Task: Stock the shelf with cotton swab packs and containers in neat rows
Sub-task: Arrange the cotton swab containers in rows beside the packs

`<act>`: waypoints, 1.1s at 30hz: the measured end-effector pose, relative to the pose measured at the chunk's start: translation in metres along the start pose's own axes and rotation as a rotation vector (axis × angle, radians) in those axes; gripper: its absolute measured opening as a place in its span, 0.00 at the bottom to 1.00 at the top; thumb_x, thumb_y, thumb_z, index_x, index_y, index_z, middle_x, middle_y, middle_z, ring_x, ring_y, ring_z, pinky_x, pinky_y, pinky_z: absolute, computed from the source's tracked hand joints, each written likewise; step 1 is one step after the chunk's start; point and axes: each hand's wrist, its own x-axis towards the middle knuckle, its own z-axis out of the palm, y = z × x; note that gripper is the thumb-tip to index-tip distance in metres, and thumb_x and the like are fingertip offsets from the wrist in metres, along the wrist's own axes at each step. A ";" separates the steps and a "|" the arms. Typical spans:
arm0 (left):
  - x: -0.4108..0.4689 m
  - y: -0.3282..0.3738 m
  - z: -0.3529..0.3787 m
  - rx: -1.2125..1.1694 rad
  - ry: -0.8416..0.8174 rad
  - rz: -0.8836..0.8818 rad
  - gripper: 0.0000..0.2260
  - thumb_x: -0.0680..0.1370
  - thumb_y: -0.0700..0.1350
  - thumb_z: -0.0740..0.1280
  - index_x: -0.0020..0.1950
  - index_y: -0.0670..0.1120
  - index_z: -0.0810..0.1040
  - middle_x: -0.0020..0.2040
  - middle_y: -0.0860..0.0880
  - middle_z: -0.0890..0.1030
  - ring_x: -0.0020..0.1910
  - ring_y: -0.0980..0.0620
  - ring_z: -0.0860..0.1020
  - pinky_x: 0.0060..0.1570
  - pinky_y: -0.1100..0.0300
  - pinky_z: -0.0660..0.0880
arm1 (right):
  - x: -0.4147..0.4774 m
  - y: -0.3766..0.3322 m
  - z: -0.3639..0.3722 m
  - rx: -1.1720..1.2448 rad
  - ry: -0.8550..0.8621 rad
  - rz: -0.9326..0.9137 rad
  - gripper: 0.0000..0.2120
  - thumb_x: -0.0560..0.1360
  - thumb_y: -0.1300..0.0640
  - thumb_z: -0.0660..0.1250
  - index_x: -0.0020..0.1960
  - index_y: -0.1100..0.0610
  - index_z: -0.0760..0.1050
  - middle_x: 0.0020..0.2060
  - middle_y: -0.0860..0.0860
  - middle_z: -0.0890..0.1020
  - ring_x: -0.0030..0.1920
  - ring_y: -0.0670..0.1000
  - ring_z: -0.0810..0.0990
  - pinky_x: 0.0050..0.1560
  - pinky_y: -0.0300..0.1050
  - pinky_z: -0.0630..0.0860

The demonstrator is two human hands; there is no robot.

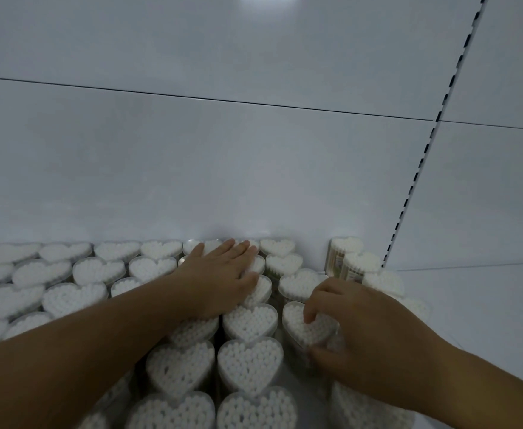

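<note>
Several clear heart-shaped containers of white cotton swabs point(249, 363) stand upright in rows on the white shelf point(477, 305). My left hand point(220, 274) lies flat with straight fingers on the tops of containers near the back row. My right hand point(362, 329) curls its fingers and thumb round one heart container point(300, 323) in the right-hand column. Two more containers point(347, 252) stand at the back right with their side labels showing.
The white back panel point(223, 165) rises right behind the rows. A slotted upright strip point(421, 168) runs down at the right. Bare shelf surface lies to the right of the containers.
</note>
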 end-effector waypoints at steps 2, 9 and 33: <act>0.000 0.000 0.000 -0.006 0.000 0.001 0.25 0.83 0.56 0.43 0.79 0.53 0.41 0.79 0.56 0.41 0.77 0.58 0.39 0.74 0.46 0.38 | 0.002 0.005 -0.002 0.026 -0.014 -0.005 0.12 0.70 0.41 0.63 0.53 0.41 0.72 0.52 0.35 0.72 0.52 0.38 0.69 0.51 0.35 0.67; -0.001 -0.001 0.001 -0.004 -0.001 0.005 0.25 0.83 0.56 0.43 0.79 0.53 0.40 0.79 0.57 0.41 0.76 0.58 0.39 0.74 0.46 0.38 | 0.045 0.051 -0.015 0.104 -0.149 0.050 0.18 0.74 0.60 0.68 0.58 0.40 0.76 0.62 0.34 0.71 0.51 0.32 0.70 0.55 0.27 0.66; 0.003 -0.004 0.003 -0.004 0.010 0.007 0.25 0.82 0.57 0.43 0.78 0.54 0.41 0.79 0.57 0.41 0.76 0.59 0.39 0.74 0.46 0.39 | 0.005 0.018 -0.007 0.047 -0.015 -0.045 0.18 0.69 0.34 0.65 0.52 0.44 0.79 0.49 0.37 0.78 0.49 0.36 0.71 0.49 0.31 0.66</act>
